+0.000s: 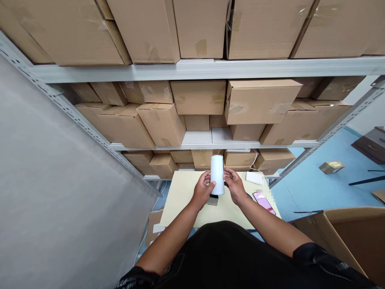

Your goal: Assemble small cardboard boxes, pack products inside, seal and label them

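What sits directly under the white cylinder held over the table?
Under the white cylinder, gripped by the left hand and right hand, a small dark block rests on the pale yellow table. The cylinder covers the block's top, so whether they touch cannot be told.

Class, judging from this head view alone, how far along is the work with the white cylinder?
Done: the white cylinder is off the table, upright over a small dark block. In hand: the left hand and right hand each have a grip on its sides. Left: the pink phone and white card lie untouched.
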The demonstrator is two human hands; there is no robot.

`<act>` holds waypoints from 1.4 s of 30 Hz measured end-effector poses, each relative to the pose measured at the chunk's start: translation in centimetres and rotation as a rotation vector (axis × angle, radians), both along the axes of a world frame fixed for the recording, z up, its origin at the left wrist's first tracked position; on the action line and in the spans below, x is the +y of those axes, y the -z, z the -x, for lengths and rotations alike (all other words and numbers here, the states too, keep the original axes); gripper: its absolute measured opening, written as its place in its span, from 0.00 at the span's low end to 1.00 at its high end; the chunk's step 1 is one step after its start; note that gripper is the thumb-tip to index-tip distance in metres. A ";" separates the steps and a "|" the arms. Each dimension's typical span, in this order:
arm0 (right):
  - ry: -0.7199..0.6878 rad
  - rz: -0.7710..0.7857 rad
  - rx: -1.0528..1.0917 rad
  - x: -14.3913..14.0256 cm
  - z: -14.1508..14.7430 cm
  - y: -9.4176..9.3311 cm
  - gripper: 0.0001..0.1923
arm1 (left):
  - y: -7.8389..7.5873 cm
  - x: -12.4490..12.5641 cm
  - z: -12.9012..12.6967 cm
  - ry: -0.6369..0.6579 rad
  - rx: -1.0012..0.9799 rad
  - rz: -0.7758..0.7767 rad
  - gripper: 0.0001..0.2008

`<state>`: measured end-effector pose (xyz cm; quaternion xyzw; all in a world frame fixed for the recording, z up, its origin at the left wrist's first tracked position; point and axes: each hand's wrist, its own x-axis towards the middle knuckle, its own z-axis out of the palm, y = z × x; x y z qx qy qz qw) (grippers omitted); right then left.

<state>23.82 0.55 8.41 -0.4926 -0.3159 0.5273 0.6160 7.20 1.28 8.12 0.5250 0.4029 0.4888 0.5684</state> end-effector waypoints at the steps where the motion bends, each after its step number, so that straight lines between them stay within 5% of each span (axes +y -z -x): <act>1: -0.008 0.018 0.000 0.0 0.0 -0.1 0.28 | 0.0 -0.1 -0.1 -0.010 -0.020 0.000 0.29; 6: -0.125 0.050 0.026 -0.3 0.3 -0.6 0.28 | -0.1 -0.5 -0.3 0.022 -0.061 0.031 0.22; 16: -0.085 0.025 -0.002 0.1 0.4 0.0 0.25 | 0.0 0.4 0.0 -0.077 0.011 0.048 0.27; 21: -0.140 0.080 -0.006 0.4 0.7 0.3 0.28 | 0.4 0.3 -0.1 -0.071 -0.015 0.099 0.19; 28: -0.161 0.062 -0.021 -0.1 1.0 -0.7 0.25 | 0.4 0.5 -0.2 -0.132 0.124 -0.024 0.21; 38: -0.145 0.064 -0.046 1.0 0.7 0.7 0.34 | 1.1 0.6 0.0 -0.082 0.007 0.115 0.18; 42: -0.169 -0.001 -0.057 0.9 1.0 0.5 0.31 | 1.1 0.6 -0.2 -0.067 0.052 0.051 0.19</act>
